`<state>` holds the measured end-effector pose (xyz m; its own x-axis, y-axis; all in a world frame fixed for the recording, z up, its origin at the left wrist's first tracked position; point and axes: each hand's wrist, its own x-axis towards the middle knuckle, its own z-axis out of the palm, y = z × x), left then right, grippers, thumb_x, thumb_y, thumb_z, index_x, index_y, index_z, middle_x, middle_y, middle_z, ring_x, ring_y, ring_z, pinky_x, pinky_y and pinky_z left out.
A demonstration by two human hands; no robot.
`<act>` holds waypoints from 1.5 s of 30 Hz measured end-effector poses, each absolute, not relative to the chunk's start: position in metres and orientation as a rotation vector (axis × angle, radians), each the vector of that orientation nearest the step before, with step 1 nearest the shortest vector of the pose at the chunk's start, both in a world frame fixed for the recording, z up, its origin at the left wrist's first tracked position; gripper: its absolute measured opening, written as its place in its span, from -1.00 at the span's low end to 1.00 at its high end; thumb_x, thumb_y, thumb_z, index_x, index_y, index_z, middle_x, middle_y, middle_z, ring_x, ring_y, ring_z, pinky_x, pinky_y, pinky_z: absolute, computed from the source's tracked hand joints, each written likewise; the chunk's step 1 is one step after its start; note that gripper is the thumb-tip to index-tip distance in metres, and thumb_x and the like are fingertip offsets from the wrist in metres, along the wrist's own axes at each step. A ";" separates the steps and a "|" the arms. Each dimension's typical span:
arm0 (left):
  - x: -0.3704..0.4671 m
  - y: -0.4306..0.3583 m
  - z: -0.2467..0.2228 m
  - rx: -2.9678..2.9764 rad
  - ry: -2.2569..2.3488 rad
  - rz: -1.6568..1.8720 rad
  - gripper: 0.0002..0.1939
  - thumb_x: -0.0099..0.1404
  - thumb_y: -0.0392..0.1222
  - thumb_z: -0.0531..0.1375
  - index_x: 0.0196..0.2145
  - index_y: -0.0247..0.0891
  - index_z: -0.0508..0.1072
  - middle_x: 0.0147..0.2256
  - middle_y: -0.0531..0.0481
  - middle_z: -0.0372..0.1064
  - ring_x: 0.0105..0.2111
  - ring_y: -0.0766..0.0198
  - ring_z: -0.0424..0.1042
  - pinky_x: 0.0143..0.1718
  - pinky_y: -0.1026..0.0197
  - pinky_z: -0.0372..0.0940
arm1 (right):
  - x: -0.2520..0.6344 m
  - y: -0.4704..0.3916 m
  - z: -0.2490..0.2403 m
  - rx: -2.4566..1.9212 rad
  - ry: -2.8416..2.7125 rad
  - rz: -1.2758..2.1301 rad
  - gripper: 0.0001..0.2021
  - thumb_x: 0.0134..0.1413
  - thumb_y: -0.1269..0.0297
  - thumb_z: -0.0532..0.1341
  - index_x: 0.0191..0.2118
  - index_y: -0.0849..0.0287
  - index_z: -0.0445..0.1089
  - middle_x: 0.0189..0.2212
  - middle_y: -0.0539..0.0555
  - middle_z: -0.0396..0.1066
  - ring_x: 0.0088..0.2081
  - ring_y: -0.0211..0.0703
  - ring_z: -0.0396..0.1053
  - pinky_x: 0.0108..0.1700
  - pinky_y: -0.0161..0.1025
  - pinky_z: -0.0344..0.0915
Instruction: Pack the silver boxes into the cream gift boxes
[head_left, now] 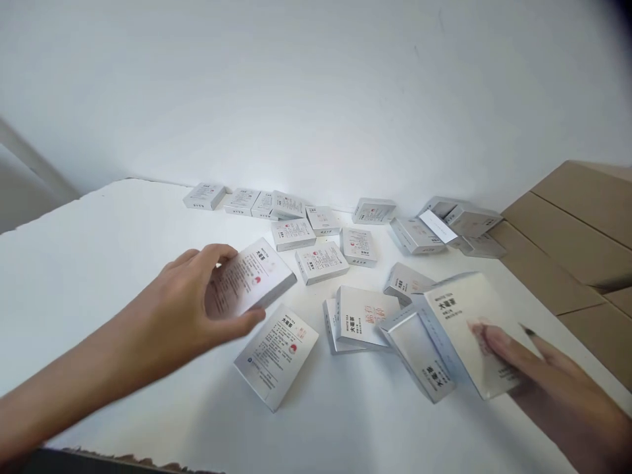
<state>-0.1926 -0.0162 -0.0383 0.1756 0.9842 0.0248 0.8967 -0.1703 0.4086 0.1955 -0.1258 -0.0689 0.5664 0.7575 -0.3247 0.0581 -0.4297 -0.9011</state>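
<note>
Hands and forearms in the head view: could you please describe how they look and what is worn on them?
Both are bare. The left hand and its forearm show no sleeve, glove, watch or ring. The right hand is likewise uncovered, with no jewellery visible; its edges are blurred.

The light was bright and flat, almost washing out the white table (99,263) and the wall (296,79) behind it, so the two nearly merged. A hot patch of glare sat at the far edge of the table among the small boxes (276,207). Shadows were soft and short, thin grey slivers under the boxes and beneath my left hand (197,296). My right hand (553,382) was smeared with motion blur, its fingers (494,339) hazy against a silvery box (469,329) that shone pale. The table's edge bowed, and the top right corner darkened.
</note>
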 end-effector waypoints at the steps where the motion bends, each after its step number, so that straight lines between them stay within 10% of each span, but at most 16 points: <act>1: -0.191 -0.031 -0.041 2.175 1.785 0.504 -0.22 0.05 0.36 0.23 0.10 -0.13 0.23 -0.04 -0.16 0.31 -0.08 -0.07 0.35 -0.19 -0.03 0.34 | 0.190 -0.122 -0.069 -1.812 -0.567 1.076 -0.36 -0.45 -0.13 0.53 -0.15 0.04 0.49 -0.10 0.15 0.48 -0.08 0.16 0.46 -0.17 -0.28 0.54; 12: -0.164 -0.069 -0.066 1.873 1.562 0.070 -0.30 -0.02 0.36 0.33 -0.15 -0.21 0.29 -0.31 -0.10 0.43 -0.34 -0.03 0.40 -0.37 0.04 0.27 | 0.101 -0.054 -0.012 -1.233 -1.173 1.360 -0.68 0.21 -0.02 0.21 0.03 -0.10 0.43 0.08 0.00 0.36 0.01 -0.01 0.39 -0.03 -0.19 0.48; 19: -0.210 -0.108 -0.097 1.757 1.687 0.586 0.45 -0.47 0.35 0.48 0.28 -0.06 -0.15 0.12 -0.35 0.26 0.05 -0.32 0.37 -0.07 -0.22 0.37 | 0.066 -0.016 -0.022 -1.752 -1.623 1.347 -0.43 -0.01 -0.31 0.30 -0.12 0.10 0.48 -0.13 0.22 0.47 -0.14 0.23 0.46 -0.13 0.18 0.48; 22: -0.205 -0.119 -0.099 1.816 1.787 0.698 0.56 -0.56 0.43 0.45 0.33 0.01 -0.18 0.24 -0.37 0.12 0.12 -0.43 0.29 -0.05 -0.34 0.34 | 0.084 -0.024 -0.010 -1.608 -1.562 1.368 -0.42 0.04 -0.37 0.22 -0.08 0.02 0.50 -0.07 0.13 0.46 -0.06 0.13 0.45 -0.04 0.04 0.49; 25: -0.179 -0.111 -0.084 1.952 1.749 0.689 0.45 -0.43 0.44 0.43 0.33 0.01 -0.12 0.30 -0.31 0.05 0.19 -0.42 0.19 0.02 -0.34 0.31 | 0.103 -0.034 0.009 -1.401 -1.462 1.396 -0.44 0.02 -0.33 0.26 -0.04 -0.01 0.51 -0.07 0.09 0.47 0.04 0.08 0.40 -0.11 -0.20 0.52; 30: -0.158 -0.103 -0.072 1.956 1.711 0.546 -0.32 0.05 0.04 0.34 0.10 -0.03 0.22 0.08 -0.15 0.34 -0.10 -0.14 0.43 -0.20 -0.12 0.40 | 0.096 -0.039 0.010 -1.228 -1.371 1.510 -0.55 0.15 -0.14 0.24 0.09 -0.08 0.43 -0.06 0.04 0.47 -0.05 0.03 0.45 -0.22 -0.20 0.53; 38: -0.181 -0.128 -0.104 1.827 1.581 1.077 0.43 -0.34 0.12 0.55 0.31 0.09 -0.25 0.38 -0.23 -0.36 0.29 -0.31 0.05 0.19 -0.34 0.20 | 0.071 -0.036 -0.005 -1.731 -2.059 1.103 -0.22 0.13 -0.49 -0.08 0.19 -0.03 0.32 0.27 0.07 0.16 0.18 0.28 0.23 0.07 0.19 0.37; 45: -0.159 -0.125 -0.101 1.606 1.843 0.979 -0.03 -0.04 0.01 0.41 0.21 -0.01 -0.03 0.25 -0.20 -0.05 0.21 -0.24 0.19 -0.06 -0.18 0.45 | 0.098 -0.083 0.008 -1.596 -1.804 0.597 -0.61 0.29 -0.21 0.02 0.00 -0.21 0.43 -0.04 -0.06 0.44 -0.04 0.06 0.43 -0.23 -0.13 0.49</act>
<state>-0.1589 -0.1247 -0.1009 -0.1771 0.9806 0.0841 0.6188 0.0445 0.7843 0.0976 -0.0835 0.0077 -0.0497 0.9844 0.1689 0.6890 0.1562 -0.7077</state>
